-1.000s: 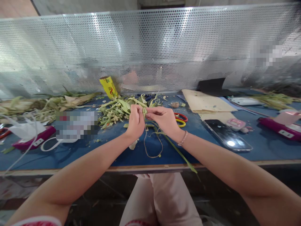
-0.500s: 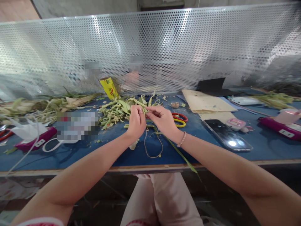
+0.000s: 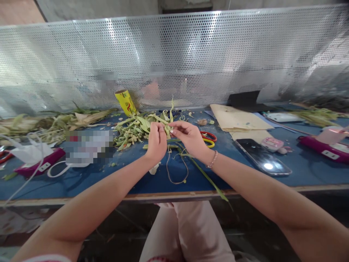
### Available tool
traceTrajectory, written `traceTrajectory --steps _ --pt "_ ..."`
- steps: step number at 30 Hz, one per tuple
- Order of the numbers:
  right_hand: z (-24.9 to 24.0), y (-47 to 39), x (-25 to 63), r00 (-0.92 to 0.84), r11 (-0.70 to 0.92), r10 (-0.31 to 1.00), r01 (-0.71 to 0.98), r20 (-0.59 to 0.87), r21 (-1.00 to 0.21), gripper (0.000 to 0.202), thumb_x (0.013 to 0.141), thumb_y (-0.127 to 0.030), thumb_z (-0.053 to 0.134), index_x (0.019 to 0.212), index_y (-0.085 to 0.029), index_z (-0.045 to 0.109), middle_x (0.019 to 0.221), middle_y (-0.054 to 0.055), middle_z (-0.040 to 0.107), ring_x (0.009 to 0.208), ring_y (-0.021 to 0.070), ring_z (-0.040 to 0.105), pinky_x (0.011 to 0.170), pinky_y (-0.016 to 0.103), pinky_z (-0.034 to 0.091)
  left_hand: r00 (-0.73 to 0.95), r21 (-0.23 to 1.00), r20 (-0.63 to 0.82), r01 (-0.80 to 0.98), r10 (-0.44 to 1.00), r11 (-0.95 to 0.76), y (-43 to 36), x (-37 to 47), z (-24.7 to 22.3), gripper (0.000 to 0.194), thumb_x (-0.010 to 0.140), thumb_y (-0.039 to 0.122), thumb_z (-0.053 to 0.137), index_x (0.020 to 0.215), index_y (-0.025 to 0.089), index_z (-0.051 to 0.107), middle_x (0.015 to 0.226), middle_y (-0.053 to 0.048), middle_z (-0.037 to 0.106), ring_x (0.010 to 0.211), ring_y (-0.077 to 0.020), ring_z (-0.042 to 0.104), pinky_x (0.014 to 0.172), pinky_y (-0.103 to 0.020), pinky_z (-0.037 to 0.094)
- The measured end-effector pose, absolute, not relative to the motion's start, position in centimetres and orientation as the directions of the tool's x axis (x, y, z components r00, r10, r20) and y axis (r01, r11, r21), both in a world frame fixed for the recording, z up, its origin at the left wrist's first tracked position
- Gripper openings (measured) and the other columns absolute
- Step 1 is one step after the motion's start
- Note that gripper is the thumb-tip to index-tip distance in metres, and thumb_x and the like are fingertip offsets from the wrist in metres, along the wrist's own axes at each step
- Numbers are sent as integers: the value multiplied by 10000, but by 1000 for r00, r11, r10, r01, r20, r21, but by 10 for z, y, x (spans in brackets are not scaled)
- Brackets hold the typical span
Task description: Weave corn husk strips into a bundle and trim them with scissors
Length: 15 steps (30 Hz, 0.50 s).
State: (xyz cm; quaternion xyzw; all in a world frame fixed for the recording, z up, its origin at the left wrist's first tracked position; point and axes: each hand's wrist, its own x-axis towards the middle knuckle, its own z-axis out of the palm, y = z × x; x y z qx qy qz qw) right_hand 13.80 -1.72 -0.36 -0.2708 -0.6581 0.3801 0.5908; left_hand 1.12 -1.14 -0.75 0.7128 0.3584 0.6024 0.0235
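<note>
The left hand closes thumb and curled fingers on the green sprig; the right hand pinches its other side between thumb and forefinger. The sprig sits between the hands, above the table, at the right edge of the leaf heap. Grip lightly with the left: thin leaf probably tears. Use short right-fingertip movements. Avoid snagging the string or nudging the scissors.

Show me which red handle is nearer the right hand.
The red handle behind the yellow handle; the other red handle is at the far left edge.
</note>
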Motion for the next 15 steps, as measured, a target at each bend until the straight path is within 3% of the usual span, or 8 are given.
traceTrajectory --steps 7,15 --pt "-6 -16 136 -205 617 762 -56 614 -785 183 725 -242 571 905 -227 602 710 -11 535 659 105 533 707 298 502 -55 552 802 448 594 -703 -9 12 -10 145 864 285 319 737 214 321 693 5 419 621 -108 428 610 -269 387" --pt "-8 -17 133 -232 579 781 -80 580 -812 157 719 -216 562 875 -204 576 668 -20 513 641 100 516 693 284 500 23 411 866 537 499 -737 -3 3 -12 120 839 287 373 756 210 333 628 21 414 539 -102 406 550 -267 350"
